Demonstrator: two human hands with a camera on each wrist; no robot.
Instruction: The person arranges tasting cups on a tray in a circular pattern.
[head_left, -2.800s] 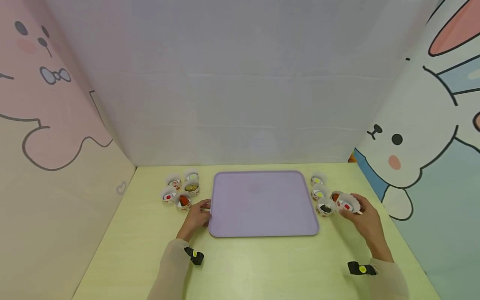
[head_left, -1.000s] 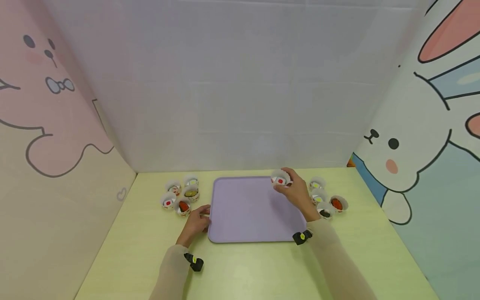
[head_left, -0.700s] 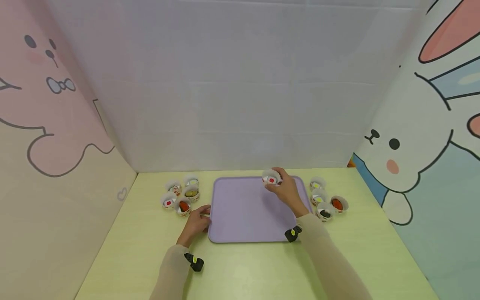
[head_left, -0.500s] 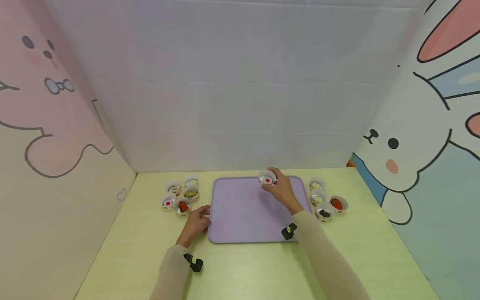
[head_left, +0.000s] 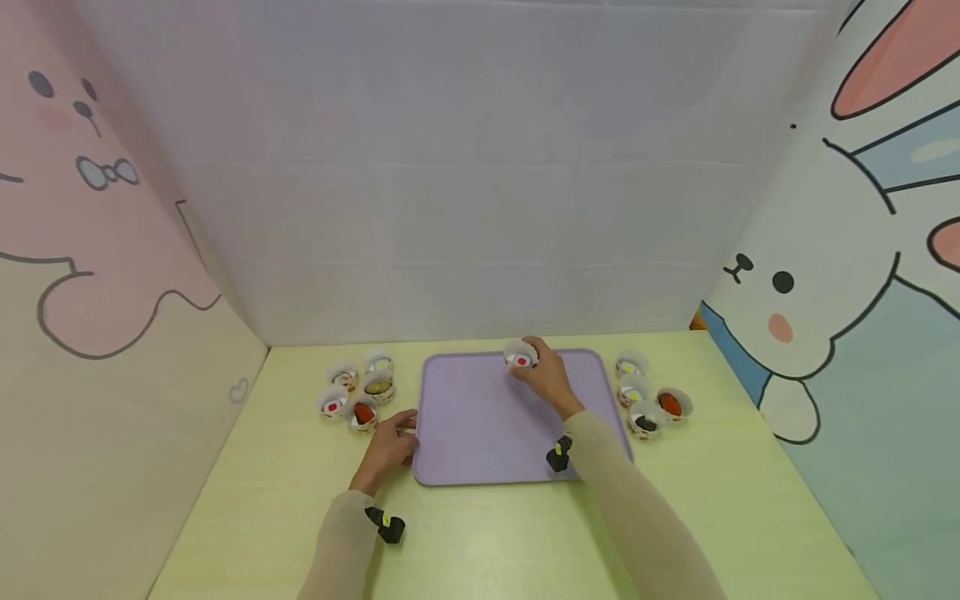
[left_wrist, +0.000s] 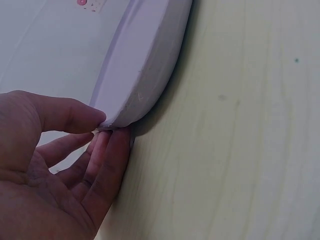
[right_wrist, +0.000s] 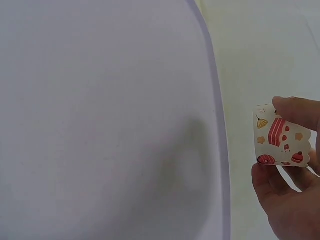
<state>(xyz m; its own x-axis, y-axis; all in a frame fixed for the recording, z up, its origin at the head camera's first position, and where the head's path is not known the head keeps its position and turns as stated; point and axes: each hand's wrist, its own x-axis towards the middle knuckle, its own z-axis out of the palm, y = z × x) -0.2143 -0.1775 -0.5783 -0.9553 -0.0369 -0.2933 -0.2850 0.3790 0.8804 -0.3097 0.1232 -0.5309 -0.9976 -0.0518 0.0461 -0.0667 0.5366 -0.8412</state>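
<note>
A paper baking cup (head_left: 520,353) with a small red-and-white piece inside is held by my right hand (head_left: 551,379) above the far part of the lilac tray (head_left: 480,433). Cake pictures decorate the cup's (right_wrist: 281,136) side in the right wrist view, where thumb and fingers grip it from opposite sides. My left hand (head_left: 387,450) pinches the tray's left rim. Seen from the left wrist, the thumb lies on the tray's (left_wrist: 137,70) edge and the fingers are against its underside.
Several similar cups stand left of the tray, including one with an orange-red filling (head_left: 364,414). More are grouped on the right, among them a dark-filled cup (head_left: 645,421) and another orange-red one (head_left: 673,405). A pale wall (head_left: 480,208) rises behind the table (head_left: 480,542).
My right hand has lifted the cup from the right-hand group and carried it left over the tray, slowing lately. My left hand has stayed at the tray's left rim.
</note>
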